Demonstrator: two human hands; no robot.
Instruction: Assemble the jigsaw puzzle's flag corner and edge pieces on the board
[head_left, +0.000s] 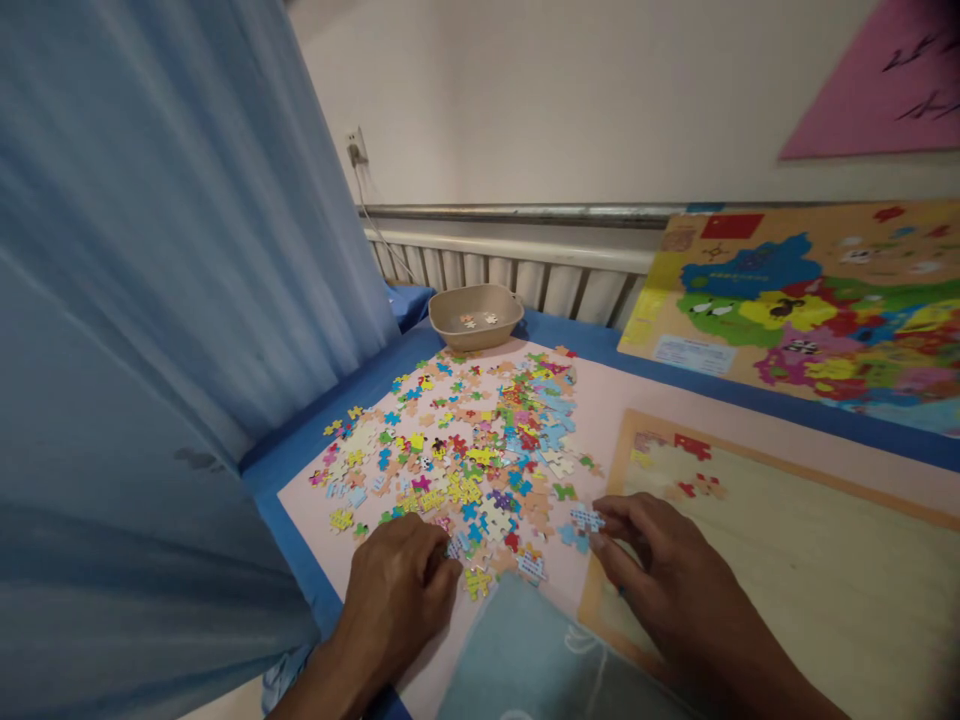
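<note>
A heap of loose colourful puzzle pieces [465, 450] lies spread over a pink mat [600, 410]. My left hand [397, 590] rests at the heap's near edge, its fingers curled down onto a pale piece [454, 547]. My right hand [660, 575] lies across the left edge of the wooden puzzle tray [810, 560], fingertips pinching a light blue piece [585, 518]. A few red pieces [694, 447] sit fitted in the tray's upper left corner.
A beige bowl [474, 316] with a few pieces stands at the far side of the mat. A colourful map picture [810, 310] leans against the wall radiator. A blue curtain [150, 300] hangs on the left. A light blue cloth [525, 660] lies near me.
</note>
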